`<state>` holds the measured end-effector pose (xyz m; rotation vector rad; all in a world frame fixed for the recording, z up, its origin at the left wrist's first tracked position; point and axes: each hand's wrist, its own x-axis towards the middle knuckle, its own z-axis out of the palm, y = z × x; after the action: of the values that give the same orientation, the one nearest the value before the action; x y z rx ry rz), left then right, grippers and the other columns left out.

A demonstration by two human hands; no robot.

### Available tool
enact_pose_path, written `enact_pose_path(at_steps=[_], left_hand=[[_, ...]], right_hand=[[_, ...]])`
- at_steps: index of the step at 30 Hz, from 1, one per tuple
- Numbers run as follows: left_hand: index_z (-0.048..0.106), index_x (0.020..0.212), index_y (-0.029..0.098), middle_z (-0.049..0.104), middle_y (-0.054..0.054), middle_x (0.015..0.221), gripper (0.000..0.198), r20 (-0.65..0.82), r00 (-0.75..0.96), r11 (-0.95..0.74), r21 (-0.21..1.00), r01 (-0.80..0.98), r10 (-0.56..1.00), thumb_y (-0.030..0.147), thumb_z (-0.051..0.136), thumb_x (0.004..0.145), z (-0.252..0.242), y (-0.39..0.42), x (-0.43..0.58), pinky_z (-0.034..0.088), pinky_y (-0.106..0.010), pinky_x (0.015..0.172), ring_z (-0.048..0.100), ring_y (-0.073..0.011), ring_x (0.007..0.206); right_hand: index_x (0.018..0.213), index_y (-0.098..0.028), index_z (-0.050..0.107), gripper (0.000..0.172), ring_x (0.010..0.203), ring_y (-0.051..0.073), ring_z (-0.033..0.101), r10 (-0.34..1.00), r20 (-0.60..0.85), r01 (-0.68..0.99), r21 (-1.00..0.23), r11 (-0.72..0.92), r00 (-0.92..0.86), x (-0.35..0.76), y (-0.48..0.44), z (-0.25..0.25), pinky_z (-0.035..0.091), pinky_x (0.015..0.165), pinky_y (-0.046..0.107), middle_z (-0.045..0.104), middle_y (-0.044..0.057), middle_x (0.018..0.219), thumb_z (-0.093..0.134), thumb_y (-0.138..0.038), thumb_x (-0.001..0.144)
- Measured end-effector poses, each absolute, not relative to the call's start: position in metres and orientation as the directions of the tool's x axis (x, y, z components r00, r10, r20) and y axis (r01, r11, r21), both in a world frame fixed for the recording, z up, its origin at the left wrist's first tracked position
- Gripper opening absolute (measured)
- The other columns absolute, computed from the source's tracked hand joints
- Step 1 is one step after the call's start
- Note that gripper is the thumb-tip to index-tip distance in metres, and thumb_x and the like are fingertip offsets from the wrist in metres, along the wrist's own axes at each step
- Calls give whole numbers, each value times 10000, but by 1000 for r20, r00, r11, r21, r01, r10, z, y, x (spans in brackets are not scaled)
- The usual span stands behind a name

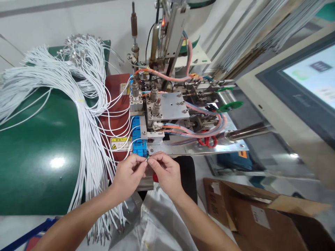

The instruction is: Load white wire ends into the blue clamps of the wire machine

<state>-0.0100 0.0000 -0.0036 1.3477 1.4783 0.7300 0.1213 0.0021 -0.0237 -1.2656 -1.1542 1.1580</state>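
Just in front of the machine, my left hand [130, 173] and my right hand [166, 173] meet, thumbs and forefingers pinched together. Between the fingertips shows a small cable end [148, 157] with a bit of green and dark colour; most of it is covered by the fingers. Right behind them is the row of blue cable holders [136, 134] along the machine's left edge. Several white cables curve out of these holders to the left. A large bundle of white cables [90, 153] hangs beside my left forearm, over the edge of the green table.
The green tabletop [39, 164] lies at left. Ahead stands the machine with a metal plate [170, 106], air hoses and a solder wire spool [227, 100]. A screen [314, 69] leans in at right. Cardboard boxes [251, 212] stand at lower right.
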Motion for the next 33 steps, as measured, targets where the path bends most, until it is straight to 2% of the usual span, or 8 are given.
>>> enact_pose_path(at_steps=[3, 8, 13, 16, 21, 26, 30, 33], left_hand=[[574, 791, 164, 570, 38, 542, 128, -277, 57, 241, 906, 347, 959, 276, 513, 806, -5, -2, -9, 452, -198, 520, 567, -101, 500], [626, 795, 175, 626, 16, 613, 139, -228, 81, 164, 864, 475, 970, 253, 511, 804, -2, -1, -12, 451, -205, 531, 567, -104, 522], [661, 802, 198, 678, 7, 702, 173, -51, 232, -124, 724, 678, 971, 182, 489, 806, 4, 3, -18, 442, -223, 591, 576, -112, 585], [659, 772, 201, 678, 11, 710, 189, -72, 339, -199, 690, 696, 938, 164, 477, 809, 6, 6, -22, 434, -223, 597, 584, -114, 603], [616, 793, 180, 637, 18, 655, 126, -143, 217, -2, 831, 557, 966, 215, 497, 813, -1, 5, -21, 421, -192, 536, 562, -97, 557], [572, 803, 163, 506, 61, 485, 144, -263, 86, 220, 915, 337, 961, 295, 518, 820, -6, 2, -18, 394, -181, 471, 488, -80, 441], [574, 841, 152, 535, 50, 517, 141, -321, 105, 286, 923, 258, 941, 285, 538, 807, -6, 4, -18, 393, -176, 472, 507, -74, 450], [564, 1007, 155, 582, 35, 593, 237, -338, 124, 301, 921, 246, 933, 273, 540, 803, -6, 6, -18, 397, -176, 471, 520, -73, 466]], right_hand=[[661, -192, 593, 116, 624, 137, 557, 992, 91, 107, -991, 81, 89, 119, 1, -25, 457, 601, 268, 581, 13, 661, 575, -198, 775], [699, -204, 591, 99, 645, 149, 558, 954, 271, 369, -880, 300, -130, 134, 11, -19, 455, 611, 274, 601, 23, 678, 545, -186, 785], [676, -201, 574, 111, 608, 138, 524, 928, 226, 422, -840, 340, -296, 146, 21, -10, 428, 566, 249, 566, 11, 639, 518, -153, 759], [635, -199, 558, 124, 576, 129, 497, 919, 175, 403, -858, 319, -354, 146, 24, -8, 402, 534, 237, 533, -3, 607, 518, -116, 718], [607, -196, 540, 147, 567, 124, 494, 973, 123, 247, -954, 171, -195, 135, 20, -17, 401, 538, 243, 526, -10, 607, 536, -146, 745], [609, -190, 575, 169, 600, 132, 515, 985, 171, 191, -966, 171, -16, 122, 9, -24, 420, 584, 266, 563, 7, 623, 551, -174, 776], [705, -185, 623, 72, 613, 139, 543, 999, 36, 102, -994, 38, -23, 124, 6, -29, 438, 571, 266, 591, 20, 675, 592, -223, 758], [759, -179, 628, 80, 609, 138, 556, 999, -46, 47, -998, -46, 0, 126, 8, -31, 459, 588, 275, 597, 24, 711, 605, -255, 748]])
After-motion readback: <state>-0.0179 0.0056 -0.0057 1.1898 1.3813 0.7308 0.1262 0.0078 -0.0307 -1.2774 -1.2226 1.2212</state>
